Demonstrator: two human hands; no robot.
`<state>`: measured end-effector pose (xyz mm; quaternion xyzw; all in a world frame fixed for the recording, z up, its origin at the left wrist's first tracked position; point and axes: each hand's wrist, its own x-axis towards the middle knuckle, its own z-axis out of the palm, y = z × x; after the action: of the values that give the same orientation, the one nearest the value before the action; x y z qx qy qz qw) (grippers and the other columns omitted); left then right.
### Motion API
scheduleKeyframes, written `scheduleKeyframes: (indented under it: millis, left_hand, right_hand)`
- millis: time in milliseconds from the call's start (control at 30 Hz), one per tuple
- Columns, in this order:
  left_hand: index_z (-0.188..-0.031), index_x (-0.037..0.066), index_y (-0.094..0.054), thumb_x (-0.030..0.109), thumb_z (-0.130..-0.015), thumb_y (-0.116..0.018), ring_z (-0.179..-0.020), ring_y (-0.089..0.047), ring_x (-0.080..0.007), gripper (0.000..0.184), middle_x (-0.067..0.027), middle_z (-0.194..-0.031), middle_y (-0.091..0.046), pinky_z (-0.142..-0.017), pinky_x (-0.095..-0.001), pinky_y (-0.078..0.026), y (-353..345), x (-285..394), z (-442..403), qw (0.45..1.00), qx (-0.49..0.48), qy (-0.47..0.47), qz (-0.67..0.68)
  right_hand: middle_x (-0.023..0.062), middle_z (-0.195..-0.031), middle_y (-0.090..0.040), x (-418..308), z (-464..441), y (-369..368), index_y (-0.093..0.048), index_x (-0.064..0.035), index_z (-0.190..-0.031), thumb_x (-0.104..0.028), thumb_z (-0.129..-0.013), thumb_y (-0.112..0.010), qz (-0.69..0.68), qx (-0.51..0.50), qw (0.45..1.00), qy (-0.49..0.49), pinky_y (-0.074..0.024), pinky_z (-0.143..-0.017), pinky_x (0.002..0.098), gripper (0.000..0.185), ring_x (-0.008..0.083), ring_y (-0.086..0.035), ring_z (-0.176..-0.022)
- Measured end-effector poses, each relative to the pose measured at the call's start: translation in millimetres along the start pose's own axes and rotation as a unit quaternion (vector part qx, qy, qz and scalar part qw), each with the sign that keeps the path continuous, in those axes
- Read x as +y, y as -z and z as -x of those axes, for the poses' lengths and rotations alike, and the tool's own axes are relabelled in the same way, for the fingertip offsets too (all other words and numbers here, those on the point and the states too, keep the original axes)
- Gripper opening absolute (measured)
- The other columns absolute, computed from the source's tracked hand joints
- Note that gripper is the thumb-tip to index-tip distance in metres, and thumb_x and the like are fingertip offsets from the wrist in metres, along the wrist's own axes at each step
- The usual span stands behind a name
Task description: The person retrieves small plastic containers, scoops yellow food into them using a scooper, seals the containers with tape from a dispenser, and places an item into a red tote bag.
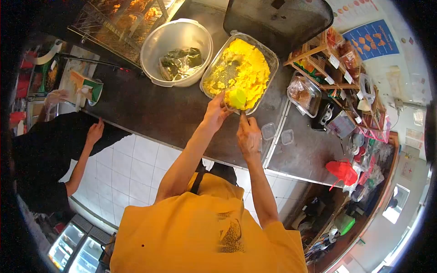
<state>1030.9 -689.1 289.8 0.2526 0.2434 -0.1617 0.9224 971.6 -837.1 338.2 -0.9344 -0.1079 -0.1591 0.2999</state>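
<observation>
A clear plastic tub (275, 73) holds a mass of soft yellow food (250, 63), scraped thin in its middle. At the tub's near edge, my left hand (215, 113) grips a small clear container (227, 101). My right hand (249, 136) is closed around the handle of a lime-green spoon or spatula (237, 97), whose head is over or in the small container; the exact contact is unclear. Two small clear plastic pieces, a container (268, 131) and another (287, 137), lie on the counter right of my right hand.
A white bucket (150, 73) with a dark, shiny bag stands left of the tub. Behind is a dark tray (282, 18). A wooden rack (314, 59) of packaged goods and a red cloth-like item (340, 170) are rightward. Another person's arm (84, 159) is at left.
</observation>
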Motion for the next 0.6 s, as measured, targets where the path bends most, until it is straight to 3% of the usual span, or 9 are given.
scheduleKeyframes:
  millis: [67, 100, 167, 267, 300, 400, 533, 600]
  left_hand:
    - [-0.135, 0.001, -0.046, 0.033, -0.103, -0.047, -0.113, -0.063, -0.0243, 0.045, -0.0134, -0.127, -0.060, -0.093, -0.0389, -0.056, 1.8, 2.8, -0.4, 1.000, -0.021, 0.004, 0.018]
    - [-0.136, 0.001, -0.045, 0.033, -0.103, -0.046, -0.115, -0.062, -0.0245, 0.046, -0.0133, -0.129, -0.060, -0.096, -0.0403, -0.054, 3.7, 4.9, 2.6, 0.999, -0.027, 0.005, 0.029]
    - [-0.136, 0.001, -0.045, 0.034, -0.104, -0.044, -0.118, -0.060, -0.0251, 0.046, -0.0135, -0.131, -0.058, -0.101, -0.0427, -0.051, 9.9, 6.7, 7.4, 0.998, -0.044, -0.018, 0.030]
    - [-0.134, 0.000, -0.047, 0.034, -0.105, -0.042, -0.117, -0.061, -0.0259, 0.046, -0.0144, -0.129, -0.060, -0.100, -0.0425, -0.052, 14.3, 12.3, 20.8, 0.998, -0.041, -0.049, 0.028]
    - [-0.133, -0.001, -0.047, 0.034, -0.105, -0.041, -0.115, -0.062, -0.0262, 0.045, -0.0147, -0.127, -0.060, -0.098, -0.0418, -0.053, 15.8, 12.7, 28.1, 0.997, -0.036, -0.058, 0.027]
    - [-0.133, -0.001, -0.048, 0.035, -0.106, -0.038, -0.116, -0.062, -0.0258, 0.046, -0.0151, -0.128, -0.060, -0.099, -0.0429, -0.052, 63.6, -7.9, 36.9, 1.000, -0.021, -0.019, 0.001]
    - [-0.139, 0.003, -0.049, 0.028, -0.104, -0.047, -0.114, -0.061, -0.0247, 0.044, -0.0132, -0.125, -0.061, -0.101, -0.0398, -0.049, 94.0, -40.8, 51.7, 0.977, 0.163, -0.010, -0.135]
    - [-0.131, 0.003, -0.057, 0.029, -0.103, -0.051, -0.113, -0.060, -0.0264, 0.039, -0.0149, -0.123, -0.061, -0.099, -0.0396, -0.048, 108.0, -67.2, 48.7, 0.908, 0.227, -0.089, -0.340]
  right_hand:
    - [0.0062, -0.066, -0.053, 13.1, -6.1, -3.9, -0.069, -0.0019, -0.098, -0.009, -0.093, -0.063, -0.073, 0.021, 0.997, -0.012, -0.0399, -0.046, 0.0313, 0.011, 0.0184, -0.051, -0.053]
    - [0.0038, -0.065, -0.053, 14.1, -11.8, 1.0, -0.069, -0.0013, -0.093, -0.011, -0.093, -0.063, -0.142, 0.017, 0.984, -0.111, -0.0397, -0.047, 0.0307, 0.011, 0.0170, -0.050, -0.053]
    - [-0.0009, -0.061, -0.054, 12.1, -21.7, 18.2, -0.069, -0.0001, -0.085, -0.014, -0.095, -0.063, -0.269, 0.009, 0.912, -0.310, -0.0391, -0.050, 0.0297, 0.018, 0.0143, -0.050, -0.051]
    - [-0.0068, -0.060, -0.048, 22.7, -47.8, 13.9, -0.068, -0.0010, -0.081, -0.021, -0.097, -0.063, -0.420, -0.076, 0.802, -0.417, -0.0340, -0.048, 0.0259, 0.025, 0.0059, -0.046, -0.053]
    - [0.0005, -0.057, -0.052, 34.7, -51.5, -0.8, -0.068, -0.0030, -0.079, -0.023, -0.095, -0.063, -0.376, -0.128, 0.813, -0.425, -0.0375, -0.048, 0.0316, 0.026, 0.0108, -0.050, -0.050]
    - [0.0119, -0.057, -0.055, 67.9, -51.6, -60.4, -0.066, -0.0032, -0.079, -0.024, -0.094, -0.062, -0.135, -0.125, 0.963, -0.197, -0.0415, -0.051, 0.0382, 0.026, 0.0245, -0.055, -0.049]
    - [0.0221, -0.066, -0.058, 62.0, -68.8, -115.6, -0.064, -0.0018, -0.079, -0.019, -0.089, -0.060, -0.116, -0.086, 0.985, -0.093, -0.0456, -0.057, 0.0437, 0.020, 0.0393, -0.059, -0.060]
    - [0.0228, -0.068, -0.059, 63.5, -73.7, -129.7, -0.063, -0.0010, -0.079, -0.016, -0.088, -0.059, -0.102, -0.044, 0.993, -0.040, -0.0465, -0.058, 0.0440, 0.018, 0.0419, -0.060, -0.064]
